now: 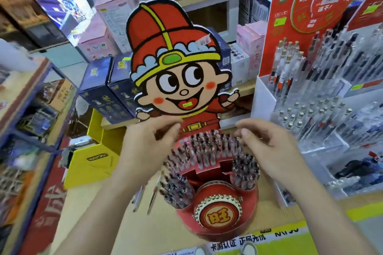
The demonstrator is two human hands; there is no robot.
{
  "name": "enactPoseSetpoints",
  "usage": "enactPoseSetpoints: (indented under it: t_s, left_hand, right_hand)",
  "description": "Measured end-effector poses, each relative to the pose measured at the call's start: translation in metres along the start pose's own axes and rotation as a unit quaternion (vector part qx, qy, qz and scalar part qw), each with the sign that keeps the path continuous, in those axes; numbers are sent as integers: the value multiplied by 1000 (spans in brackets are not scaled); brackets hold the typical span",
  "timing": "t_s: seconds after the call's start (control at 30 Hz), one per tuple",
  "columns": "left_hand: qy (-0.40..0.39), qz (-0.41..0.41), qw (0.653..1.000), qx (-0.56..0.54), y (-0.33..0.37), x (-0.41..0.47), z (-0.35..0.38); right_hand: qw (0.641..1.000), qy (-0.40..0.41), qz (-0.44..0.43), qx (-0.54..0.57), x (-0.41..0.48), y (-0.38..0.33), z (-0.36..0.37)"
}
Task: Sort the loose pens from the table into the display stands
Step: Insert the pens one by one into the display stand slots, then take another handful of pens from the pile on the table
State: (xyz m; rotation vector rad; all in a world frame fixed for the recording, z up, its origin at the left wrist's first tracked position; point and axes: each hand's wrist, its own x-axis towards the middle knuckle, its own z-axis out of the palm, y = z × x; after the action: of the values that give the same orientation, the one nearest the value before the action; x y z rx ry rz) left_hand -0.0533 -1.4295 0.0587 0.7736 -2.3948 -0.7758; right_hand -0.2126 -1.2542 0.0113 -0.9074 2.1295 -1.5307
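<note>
The red display stand (217, 232) with its cartoon cutout (176, 64) stood directly before you on the table (93, 213). Its curved rear tiers (207, 149) were packed with upright pens, as were the left front cup (178, 190) and right front cup (245, 174); the red pockets (209, 172) between them appeared to hold none. To the right of this stand, the white tiered stand (267, 97) was also full of upright pens. Your left hand (149, 143) and right hand (263, 145) hovered over the rear tiers, fingers loosely curled. Blur prevents telling whether either held a pen or touched the cutout. The loose pens (153, 196), two visible, lay flat on the table just left of the stand's base, under your left forearm, long axes running away from you and leaning slightly right. Your left hand was the nearer, so the pickup likely required it to draw back and down.
</note>
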Motion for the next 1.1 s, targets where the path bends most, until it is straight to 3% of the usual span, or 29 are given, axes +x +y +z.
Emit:
enactPoseSetpoints:
  t_s: [0.13,0.23,0.37,0.53,0.67,0.83,0.97,1.1]
  left_hand:
    - [77,-71,994,29,-58,-29,-37]
    - [62,-138,985,78,-107,-50,-53]
    - [-54,-198,971,119,-181,-78,-50]
    - [-234,-129,948,173,-267,-98,-25]
    - [-311,-96,911,253,-301,-105,18]
    - [-299,-149,911,243,-308,-111,57]
    - [-259,-134,921,258,-310,-115,71]
    - [-214,-65,945,240,-334,-119,67]
  right_hand:
    - [997,-66,-44,-11,-5,-34,30]
    - [992,-107,-67,-28,-13,-61,63]
    - [982,-166,-62,-64,-29,-83,124]
    - [971,-188,-16,-146,-48,-85,219]
    - [946,-223,100,-215,-45,-34,293]
    - [905,-164,186,-347,-23,40,346]
    - [883,-144,230,-384,11,75,357]
    - [865,-155,223,-421,29,90,368]
